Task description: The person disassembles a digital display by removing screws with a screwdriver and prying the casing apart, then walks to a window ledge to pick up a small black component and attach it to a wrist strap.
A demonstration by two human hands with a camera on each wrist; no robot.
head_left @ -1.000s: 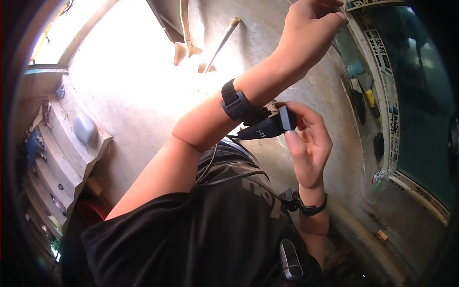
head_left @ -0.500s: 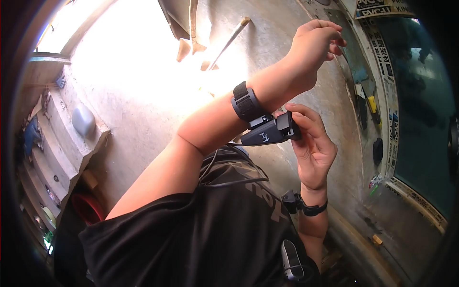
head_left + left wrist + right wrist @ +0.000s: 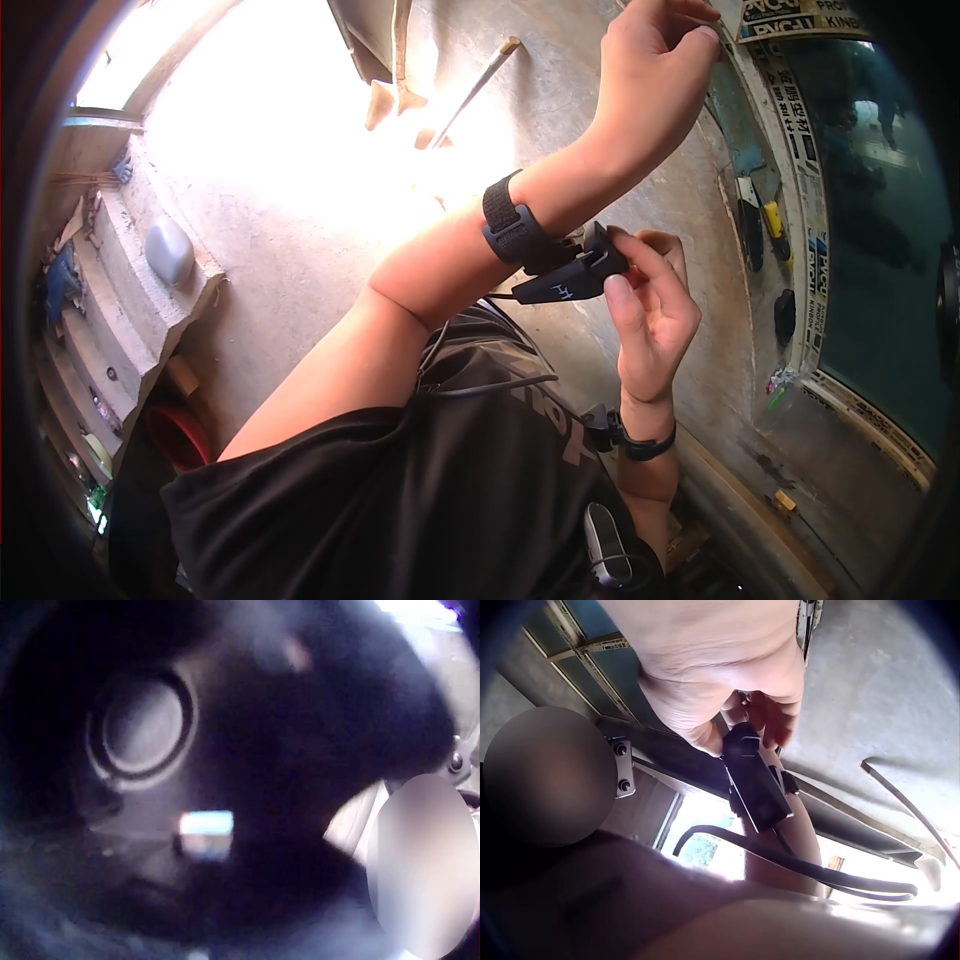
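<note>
Across the head view reaches the left arm, its hand [image 3: 655, 85] at the top edge with loosely bent fingers and nothing visible in them. A black strap [image 3: 512, 222] circles the left forearm and carries a black camera device [image 3: 565, 282]. The right hand [image 3: 655, 320] pinches the device's end between thumb and fingers. In the right wrist view, the right hand [image 3: 720, 667] grips the top of the same device [image 3: 757, 784], beside the left forearm [image 3: 806, 840]. Dark, blurred close surfaces fill most of the left wrist view, with a round ringed shape [image 3: 142, 727].
A cable [image 3: 490, 382] runs over the black shirt [image 3: 400, 500]. Ledges with small items and a grey rounded object [image 3: 169, 250] stand at left, above a red container [image 3: 180, 436]. A framed glass panel [image 3: 880, 250] and a yellow-handled tool [image 3: 773, 219] are at right.
Over the last half second the left hand has risen toward the top edge and its wrist has turned. The device has rotated, with the right hand still on its end.
</note>
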